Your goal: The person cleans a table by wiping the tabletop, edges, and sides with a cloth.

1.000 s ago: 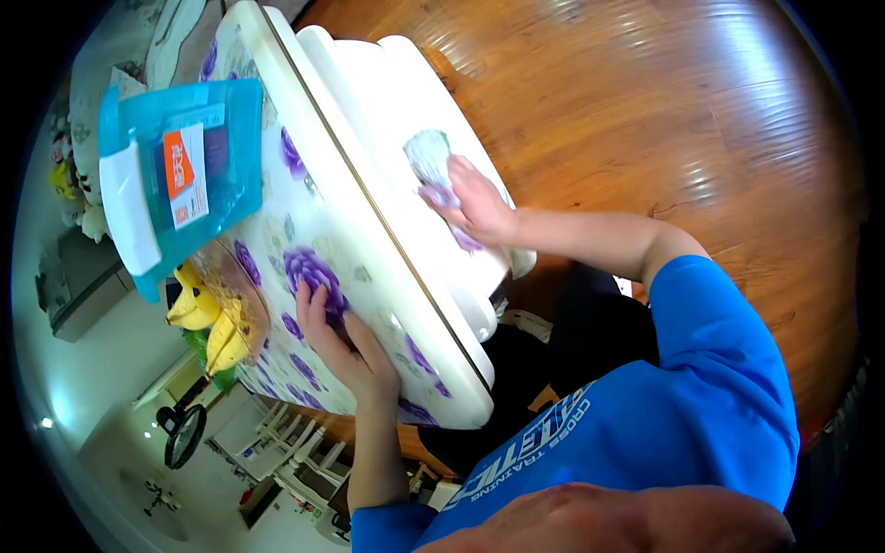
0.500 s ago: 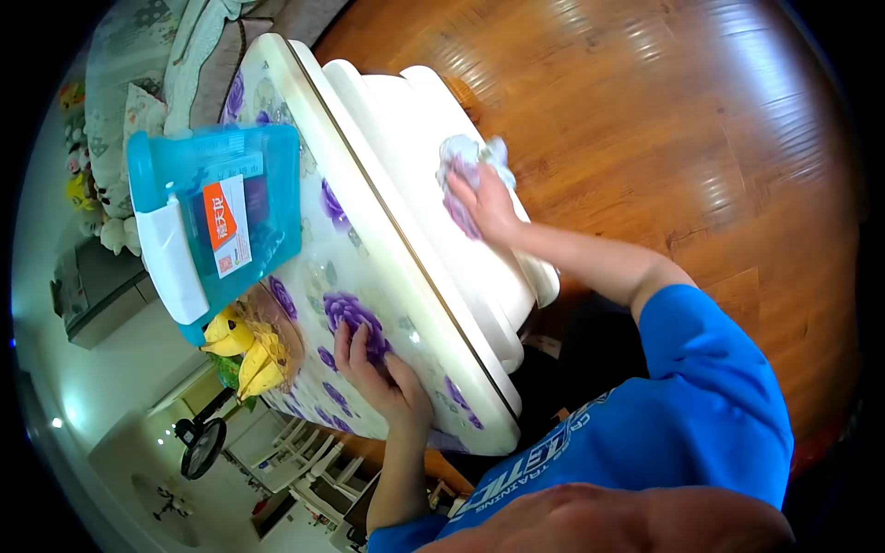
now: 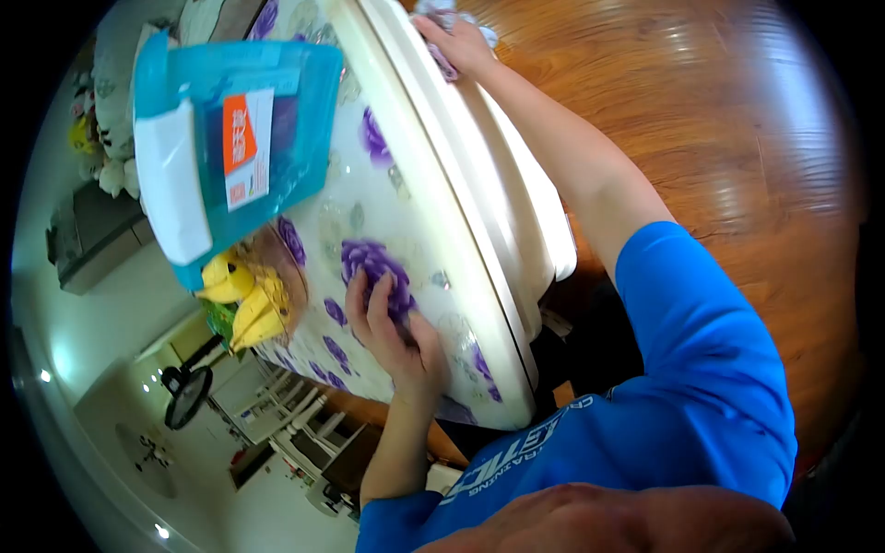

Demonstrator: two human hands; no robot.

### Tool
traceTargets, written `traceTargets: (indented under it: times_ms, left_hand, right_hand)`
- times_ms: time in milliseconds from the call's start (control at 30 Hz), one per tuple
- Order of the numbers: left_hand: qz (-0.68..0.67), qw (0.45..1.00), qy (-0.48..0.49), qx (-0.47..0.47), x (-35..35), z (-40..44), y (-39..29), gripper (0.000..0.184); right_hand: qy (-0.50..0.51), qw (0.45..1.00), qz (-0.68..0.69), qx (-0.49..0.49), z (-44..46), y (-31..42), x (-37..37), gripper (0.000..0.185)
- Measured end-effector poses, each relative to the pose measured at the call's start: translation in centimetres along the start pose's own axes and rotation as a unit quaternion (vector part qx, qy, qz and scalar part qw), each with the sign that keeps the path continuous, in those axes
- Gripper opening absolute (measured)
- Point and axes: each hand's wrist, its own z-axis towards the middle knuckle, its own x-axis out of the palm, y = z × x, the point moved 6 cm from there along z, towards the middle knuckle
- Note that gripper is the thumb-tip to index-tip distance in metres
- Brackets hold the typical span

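Observation:
My right hand (image 3: 458,46) is closed on a crumpled, pale grey and pink cloth (image 3: 444,64), at the white side of the table below its rim near the top of the view. Part of the cloth is hidden behind the fingers. My left hand (image 3: 396,341) lies on the table top (image 3: 323,207), fingers apart and holding nothing, over a printed purple flower. The table has a glossy white cover with purple flowers and a cream edge.
A translucent teal storage bin (image 3: 309,120) with a white handle (image 3: 172,184) and orange-white label stands on the table. Beside it, bananas (image 3: 258,313) lie in a pinkish bowl (image 3: 293,281). Wooden floor (image 3: 701,120) spreads to the right; chairs (image 3: 300,415) stand farther off.
My right hand has moved with the cloth up the view, along the table's side, away from my body. My left hand stays on the table top. The camera view has shifted.

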Motion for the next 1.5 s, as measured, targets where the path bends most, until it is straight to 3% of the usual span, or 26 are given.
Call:
traceTargets:
  times_ms: [33,167,233,300,367,400,433,500,567,600,667,833,967,1033,1167,1300,1433,1500]
  left_hand:
    - [0.001,1.0,0.001,0.007,0.0,0.0,-0.1,0.044]
    - [-0.016,1.0,-0.006,0.002,0.0,0.0,-0.3,0.043]
    - [-0.017,1.0,-0.012,-0.002,-0.3,-0.2,-0.4,0.042]
    - [-0.03,0.999,-0.027,-0.01,0.0,-0.2,-0.2,0.041]
    - [-0.077,0.997,-0.014,0.011,-0.4,0.9,-2.4,0.042]
    - [-0.015,0.996,0.028,0.085,-0.2,2.1,-4.6,0.044]
    - [0.048,0.984,0.069,0.157,0.4,2.8,-6.3,0.047]
    - [0.077,0.983,0.063,0.154,2.0,5.6,-6.5,0.048]
    - [0.106,0.98,0.056,0.16,2.8,7.0,-6.8,0.049]
    - [0.098,0.98,0.059,0.164,3.3,7.2,-6.6,0.05]
    - [0.075,0.981,0.067,0.166,3.6,7.4,-6.1,0.05]
    - [0.101,0.978,0.074,0.169,3.5,7.5,-6.6,0.044]
    - [0.1,0.978,0.075,0.166,3.6,7.3,-6.6,0.044]
    - [0.066,0.981,0.072,0.167,3.7,7.1,-6.4,0.044]
    - [0.059,0.981,0.082,0.168,3.9,7.0,-6.5,0.04]
    - [0.045,0.984,0.098,0.14,4.3,7.2,-6.5,0.041]
    - [0.05,0.985,0.093,0.138,4.1,7.6,-6.2,0.04]
    - [0.047,0.983,0.099,0.144,4.1,7.6,-6.4,0.041]
  right_hand:
    - [-0.093,0.976,-0.186,-0.071,3.0,-5.3,-0.5,0.059]
    - [-0.076,0.994,-0.073,-0.026,-6.9,-6.5,-1.7,0.061]
    - [-0.045,0.995,-0.085,0.018,-11.4,-7.9,-2.3,0.063]
    - [-0.032,0.995,-0.074,0.064,-15.7,-7.4,-2.6,0.051]
    - [-0.048,0.998,0.023,0.017,-18.0,-5.8,-3.3,0.037]
    - [-0.066,0.997,0.044,-0.008,-18.4,-5.2,-3.5,0.03]
    - [-0.066,0.997,0.044,-0.007,-18.9,-3.6,-3.5,0.03]
    - [0.008,0.994,0.109,-0.029,-19.2,-0.3,-2.1,0.036]
    - [-0.011,0.965,-0.134,-0.224,-17.3,1.2,0.0,0.044]
    - [-0.004,0.962,-0.178,-0.206,-15.8,1.4,0.8,0.051]
    - [-0.032,0.943,-0.252,-0.213,-11.9,2.7,1.7,0.047]
    - [-0.039,0.969,-0.227,-0.09,-3.4,5.3,1.8,0.036]
    - [-0.069,0.94,-0.253,-0.219,-7.9,3.9,1.5,0.045]
    - [-0.011,0.934,-0.269,-0.234,-12.9,2.7,1.1,0.055]
    - [0.105,0.94,-0.265,-0.188,-20.1,3.0,-0.5,0.053]
    - [0.149,0.916,-0.298,-0.222,-18.4,4.0,-0.1,0.043]
    - [0.1,0.884,-0.367,-0.274,-11.4,5.3,2.5,0.024]
    - [0.088,0.874,-0.405,-0.255,-6.5,5.7,3.7,0.027]
